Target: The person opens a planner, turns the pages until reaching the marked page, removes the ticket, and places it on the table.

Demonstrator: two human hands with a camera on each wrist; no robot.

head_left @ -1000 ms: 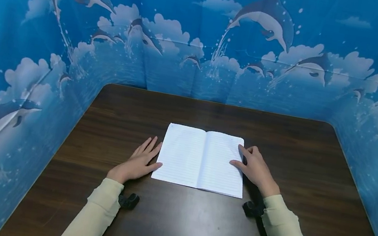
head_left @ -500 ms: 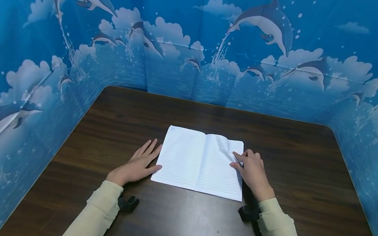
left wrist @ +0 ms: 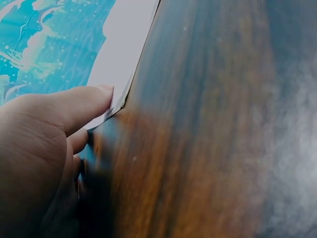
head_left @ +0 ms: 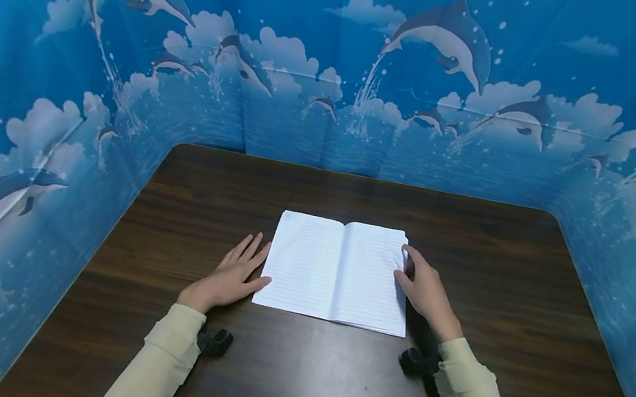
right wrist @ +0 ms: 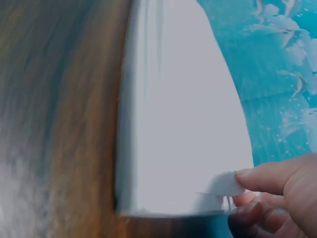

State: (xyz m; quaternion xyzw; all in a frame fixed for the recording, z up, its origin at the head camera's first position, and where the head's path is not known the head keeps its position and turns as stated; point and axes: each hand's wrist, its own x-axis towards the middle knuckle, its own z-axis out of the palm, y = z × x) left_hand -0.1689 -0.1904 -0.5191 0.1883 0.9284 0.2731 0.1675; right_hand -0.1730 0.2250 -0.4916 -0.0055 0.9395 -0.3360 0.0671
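An open lined notebook [head_left: 307, 266] lies on the dark wooden table, its pages white and without visible writing. My left hand [head_left: 226, 281] rests at its left edge with fingers spread and nearly straight. The left thumb lies on the page's near corner, as the left wrist view of the notebook [left wrist: 121, 54] also shows. At the right edge, my right hand [head_left: 428, 290] pinches the edge of the right-hand page [right wrist: 183, 124] between thumb and fingers. The right thumb is on top, and the fingertips are partly hidden behind the paper.
The wooden table [head_left: 312, 392] has a rounded far edge. A blue curtain [head_left: 303, 134] printed with dolphins and clouds surrounds it on the back and sides. Each wrist carries a black camera mount [head_left: 215, 342] over a pale yellow sleeve [head_left: 162, 354].
Half a second ago the right page's upper part was bent up and inward by the right hand; now it lies flatter, with that hand back toward the right edge. The left hand has stayed put.
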